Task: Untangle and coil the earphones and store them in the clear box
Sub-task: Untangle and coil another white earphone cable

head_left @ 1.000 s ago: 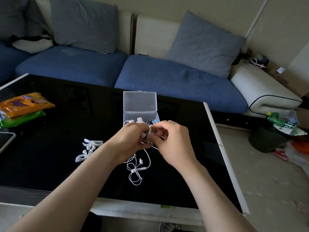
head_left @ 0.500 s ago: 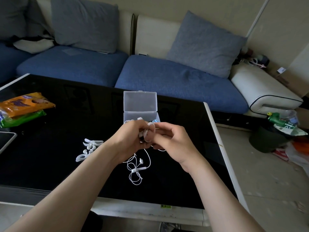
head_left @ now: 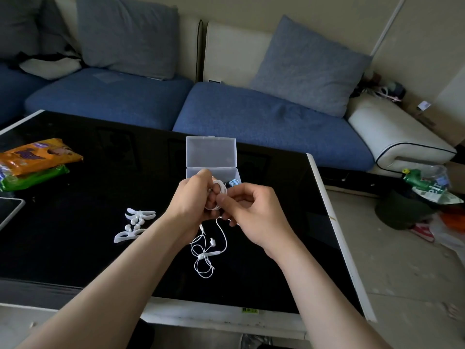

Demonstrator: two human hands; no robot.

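your left hand (head_left: pixel 195 200) grips the coil (head_left: pixel 218 195); right hand (head_left: pixel 254 212) pinches the cord (head_left: pixel 222 238); wind evenly toward the far box (head_left: pixel 210 153).

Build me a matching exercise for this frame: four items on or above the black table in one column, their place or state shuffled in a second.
1. clear plastic box
2. white wired earphones
3. orange snack packet
4. white silicone ear hooks

A. lying loose on the black table, left of the hands
B. partly coiled in the left hand, pinched by the right hand, the rest trailing down
C. near the table's left edge, against a green packet
D. lid open, behind the hands

Pairs: 1-D, 2-B, 3-C, 4-A
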